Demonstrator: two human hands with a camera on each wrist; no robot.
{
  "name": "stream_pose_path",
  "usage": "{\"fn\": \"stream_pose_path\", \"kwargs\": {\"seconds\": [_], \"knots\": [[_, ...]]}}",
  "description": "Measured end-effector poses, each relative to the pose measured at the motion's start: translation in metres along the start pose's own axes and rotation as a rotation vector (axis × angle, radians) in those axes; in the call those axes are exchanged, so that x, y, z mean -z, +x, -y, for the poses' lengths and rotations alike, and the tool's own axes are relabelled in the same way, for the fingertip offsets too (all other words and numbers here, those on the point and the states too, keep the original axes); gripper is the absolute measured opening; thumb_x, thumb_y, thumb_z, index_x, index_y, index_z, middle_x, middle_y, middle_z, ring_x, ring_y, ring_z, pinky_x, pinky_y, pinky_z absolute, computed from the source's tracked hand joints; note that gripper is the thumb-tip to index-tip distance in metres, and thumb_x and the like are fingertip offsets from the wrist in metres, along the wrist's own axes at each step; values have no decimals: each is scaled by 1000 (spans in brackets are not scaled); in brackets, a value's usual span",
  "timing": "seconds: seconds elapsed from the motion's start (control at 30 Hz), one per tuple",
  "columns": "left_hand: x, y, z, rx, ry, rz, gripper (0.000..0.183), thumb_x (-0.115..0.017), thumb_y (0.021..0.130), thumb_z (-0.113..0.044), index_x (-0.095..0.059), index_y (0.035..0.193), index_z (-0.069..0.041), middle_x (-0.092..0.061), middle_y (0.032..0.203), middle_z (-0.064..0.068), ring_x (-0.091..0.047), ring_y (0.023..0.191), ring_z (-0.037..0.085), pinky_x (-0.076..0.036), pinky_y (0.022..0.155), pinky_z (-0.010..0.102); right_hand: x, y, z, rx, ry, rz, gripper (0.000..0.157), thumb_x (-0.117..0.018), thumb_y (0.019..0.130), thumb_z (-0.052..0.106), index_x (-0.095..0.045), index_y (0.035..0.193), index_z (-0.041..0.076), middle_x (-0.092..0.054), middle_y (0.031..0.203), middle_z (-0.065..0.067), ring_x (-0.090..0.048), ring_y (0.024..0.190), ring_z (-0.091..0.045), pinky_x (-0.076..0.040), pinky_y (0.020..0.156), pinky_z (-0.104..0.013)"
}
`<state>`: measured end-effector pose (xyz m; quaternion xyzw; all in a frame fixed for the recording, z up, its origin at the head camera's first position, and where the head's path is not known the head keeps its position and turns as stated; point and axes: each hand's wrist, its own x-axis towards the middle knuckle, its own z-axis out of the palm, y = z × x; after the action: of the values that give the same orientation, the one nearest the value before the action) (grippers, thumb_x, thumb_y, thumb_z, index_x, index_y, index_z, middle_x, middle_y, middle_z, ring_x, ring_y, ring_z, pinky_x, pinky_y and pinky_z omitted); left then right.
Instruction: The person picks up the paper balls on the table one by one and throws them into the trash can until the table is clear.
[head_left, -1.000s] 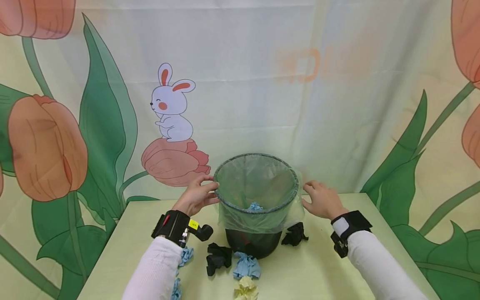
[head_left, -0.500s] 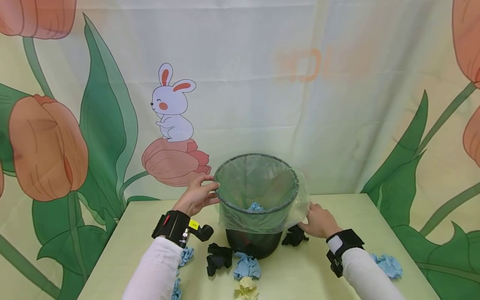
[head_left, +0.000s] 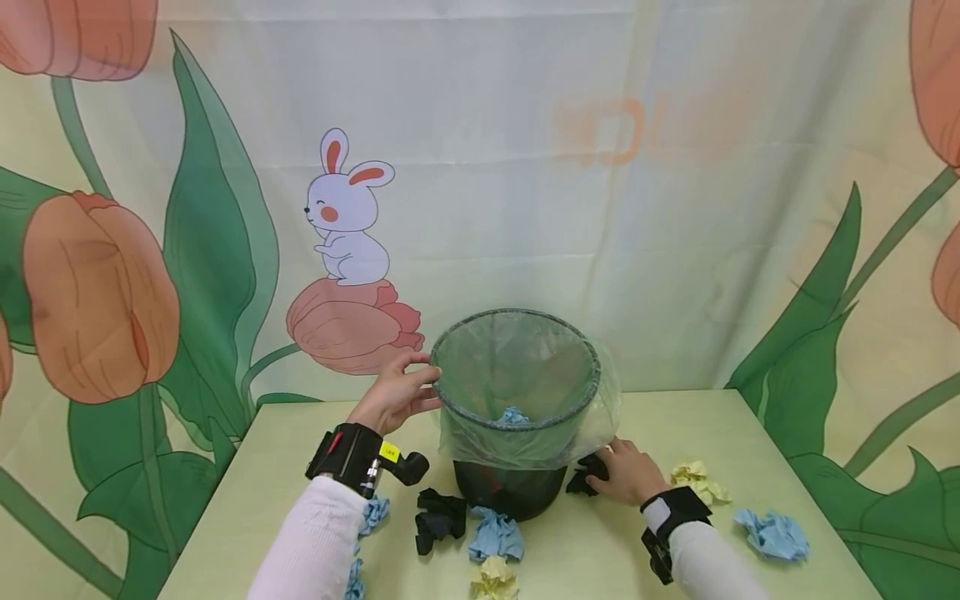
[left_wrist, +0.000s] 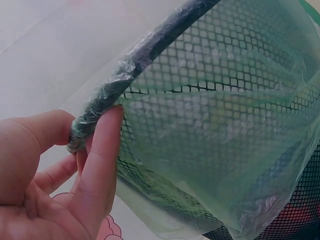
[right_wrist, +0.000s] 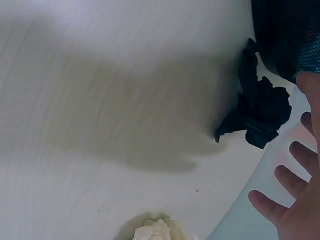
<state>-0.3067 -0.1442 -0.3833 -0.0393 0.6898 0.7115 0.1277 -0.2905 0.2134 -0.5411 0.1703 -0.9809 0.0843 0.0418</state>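
Note:
A black mesh wastebasket (head_left: 510, 492) with a thin green plastic bag (head_left: 517, 446) folded over its rim stands mid-table. My left hand (head_left: 395, 393) pinches the rim on its left side; in the left wrist view the thumb and fingers (left_wrist: 102, 150) lie on either side of the bag-covered rim. To the right of the basket, my right hand (head_left: 630, 473) is at a black crumpled paper ball (head_left: 581, 482). Its fingers are spread in the right wrist view, apart from that black paper ball (right_wrist: 260, 107). A blue paper ball (head_left: 513, 415) shows inside the bag.
In front of the basket lie another black paper ball (head_left: 438, 518), a blue one (head_left: 495, 533) and a yellow one (head_left: 495, 578). More blue paper sits beside my left forearm. Right of my right wrist are a yellow ball (head_left: 699, 482) and a blue ball (head_left: 774, 533).
My right hand has moved down from beside the bag to the black paper ball, uncovering the yellow and blue balls at right. The left hand has stayed at the rim.

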Motion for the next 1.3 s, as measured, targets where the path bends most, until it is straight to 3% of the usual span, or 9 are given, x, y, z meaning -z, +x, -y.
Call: {"fn": "stream_pose_path", "kwargs": {"seconds": [0.37,0.8,1.03,1.3], "knots": [[0,1,1,1,-1,6,45,-52,94,-11,-34,135,-8,-41,110,11,-51,77,17,-56,76,30,-23,-10,9,-9,30,24,53,-69,78,35,-56,125,14,-50,127,-16,-47,116,-39,-47,77,-61],[-1,2,2,3,-1,-12,46,-52,94,-12,-34,135,-8,-42,110,12,-54,78,17,-57,75,30,-36,-20,17,31,133,18,50,-76,73,31,-57,115,14,-49,106,-8,-52,92,-34,-50,60,-46],[-1,2,2,11,-6,-14,47,-52,93,-12,-33,136,-8,-42,109,12,-54,77,17,-57,74,30,-39,-26,20,10,121,52,50,-77,71,29,-56,114,17,-46,103,-8,-49,81,-30,-48,52,-42],[-2,1,0,9,-6,-11,46,-52,93,-12,-33,135,-9,-41,111,12,-53,82,18,-56,76,30,-46,-27,17,36,115,7,50,-78,70,25,-56,114,16,-45,100,-8,-47,74,-27,-45,48,-37]]}}
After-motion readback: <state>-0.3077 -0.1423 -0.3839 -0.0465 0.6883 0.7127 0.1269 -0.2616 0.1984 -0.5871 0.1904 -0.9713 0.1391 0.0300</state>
